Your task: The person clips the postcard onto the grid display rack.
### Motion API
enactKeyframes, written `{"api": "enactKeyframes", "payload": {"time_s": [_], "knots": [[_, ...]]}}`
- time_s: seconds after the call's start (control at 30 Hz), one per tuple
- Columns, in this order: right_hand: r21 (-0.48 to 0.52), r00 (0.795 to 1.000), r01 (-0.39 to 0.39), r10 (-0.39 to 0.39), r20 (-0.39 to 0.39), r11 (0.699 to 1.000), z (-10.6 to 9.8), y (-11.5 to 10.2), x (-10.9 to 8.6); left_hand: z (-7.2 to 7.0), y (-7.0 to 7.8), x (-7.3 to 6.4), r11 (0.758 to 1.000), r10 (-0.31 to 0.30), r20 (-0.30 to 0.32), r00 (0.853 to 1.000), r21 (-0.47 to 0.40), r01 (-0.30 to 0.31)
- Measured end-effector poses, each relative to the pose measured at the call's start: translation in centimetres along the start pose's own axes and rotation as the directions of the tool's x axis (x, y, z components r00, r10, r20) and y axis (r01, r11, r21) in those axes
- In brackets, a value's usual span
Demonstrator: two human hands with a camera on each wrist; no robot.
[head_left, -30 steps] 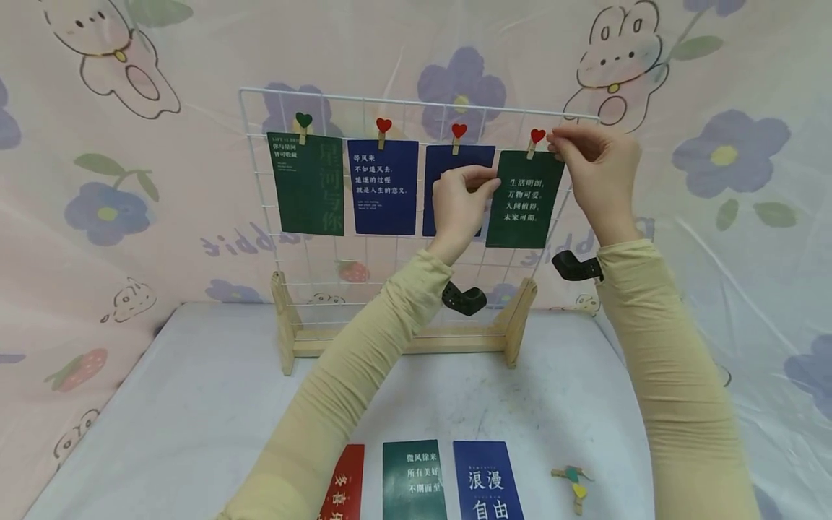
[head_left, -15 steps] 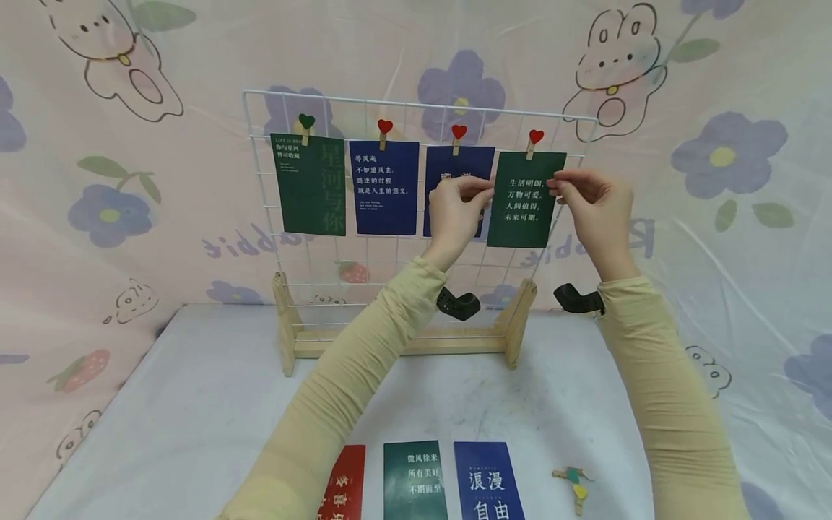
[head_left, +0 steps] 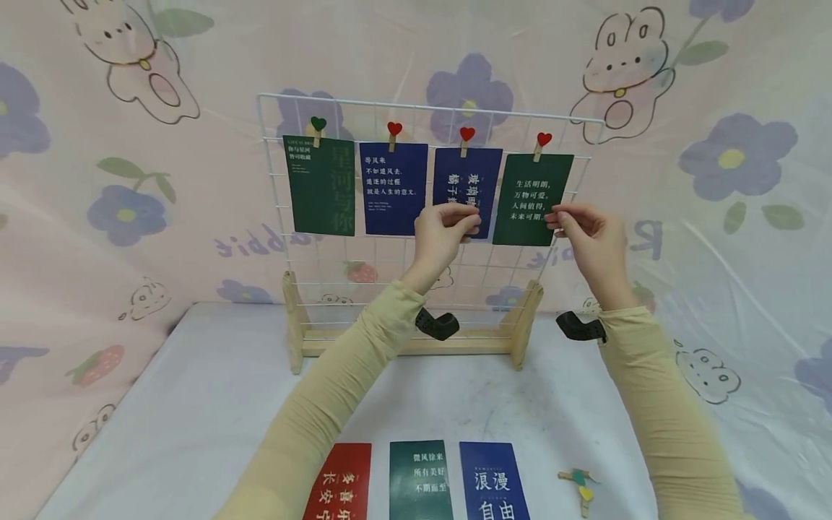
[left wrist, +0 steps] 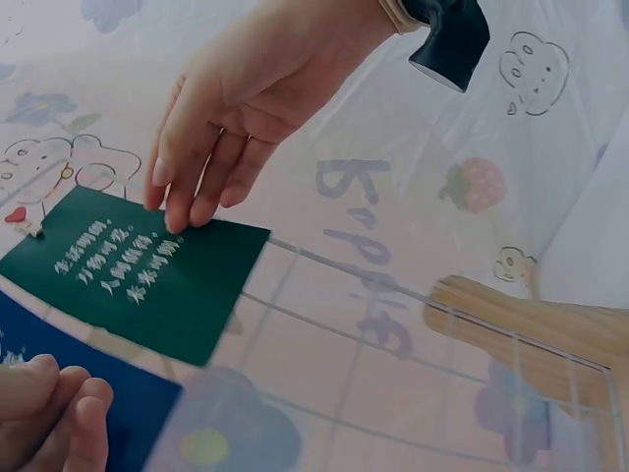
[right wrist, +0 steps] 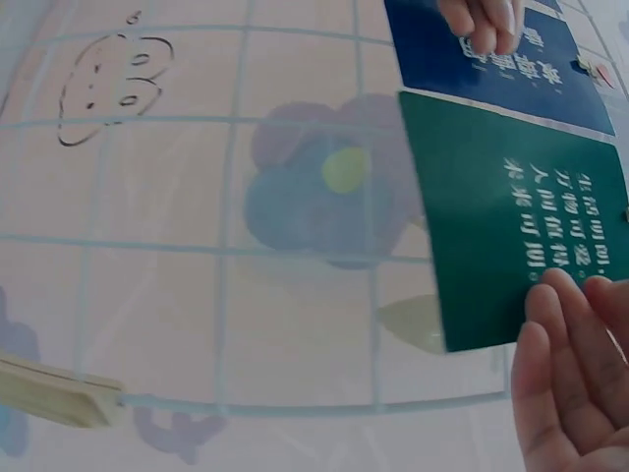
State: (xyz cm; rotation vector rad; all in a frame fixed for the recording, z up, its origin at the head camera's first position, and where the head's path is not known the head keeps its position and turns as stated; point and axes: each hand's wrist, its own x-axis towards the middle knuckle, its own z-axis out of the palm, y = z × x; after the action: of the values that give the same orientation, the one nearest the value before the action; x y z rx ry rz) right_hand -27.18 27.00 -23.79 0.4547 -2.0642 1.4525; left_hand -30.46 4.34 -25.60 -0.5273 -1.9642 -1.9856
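A green card (head_left: 526, 170) with white writing hangs by a red heart clothespin (head_left: 543, 139) at the right end of a white wire grid (head_left: 364, 102). My right hand (head_left: 594, 249) is at this card's right edge; in the left wrist view its fingers (left wrist: 187, 172) look fairly straight and overlap the card's margin. Before the neighbouring blue card (head_left: 448, 162), also clipped by a red heart clothespin (head_left: 466, 135), my left hand (head_left: 438, 242) has loosely bent fingers with nothing visible in them. Whether it touches that card, I cannot tell.
Another blue card (head_left: 394, 170) and a green card (head_left: 318, 191) hang further left. The grid stands on a wooden base (head_left: 455, 345). Red (head_left: 347, 462), green (head_left: 416, 451) and blue (head_left: 484, 455) cards lie in front, beside loose clothespins (head_left: 578, 484).
My left hand has left the green card's left edge and moved left and down over the blue card. The right hand has come down from beside the clothespin along the card's right edge.
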Motion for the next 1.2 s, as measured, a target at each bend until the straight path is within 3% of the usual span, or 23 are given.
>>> {"api": "enactKeyframes", "payload": {"time_s": [0.27,0.53,0.73,0.97,1.2], "knots": [[0.019,0.997,-0.05,0.048,0.062,0.999,-0.1,3.7,-1.4,-2.7,-2.5,-2.8,0.997,-0.067,0.038,0.997,-0.048,0.068],[-0.062,0.989,-0.079,0.087,0.122,0.995,-0.1,5.3,-3.7,-6.2,-5.4,-5.9,0.985,-0.159,0.1,0.982,-0.054,0.165],[-0.059,0.974,-0.108,0.117,0.193,0.992,0.2,6.3,-5.3,-9.0,-6.9,-7.8,0.972,-0.216,0.095,0.972,-0.073,0.223],[-0.044,0.957,-0.15,0.156,0.245,0.988,0.4,7.5,-7.4,-11.9,-8.0,-10.1,0.944,-0.323,0.098,0.941,-0.042,0.328],[-0.025,0.94,-0.206,0.205,0.272,0.978,0.4,8.7,-9.9,-14.9,-8.7,-12.5,0.924,-0.379,0.13,0.916,0.003,0.382]]}}
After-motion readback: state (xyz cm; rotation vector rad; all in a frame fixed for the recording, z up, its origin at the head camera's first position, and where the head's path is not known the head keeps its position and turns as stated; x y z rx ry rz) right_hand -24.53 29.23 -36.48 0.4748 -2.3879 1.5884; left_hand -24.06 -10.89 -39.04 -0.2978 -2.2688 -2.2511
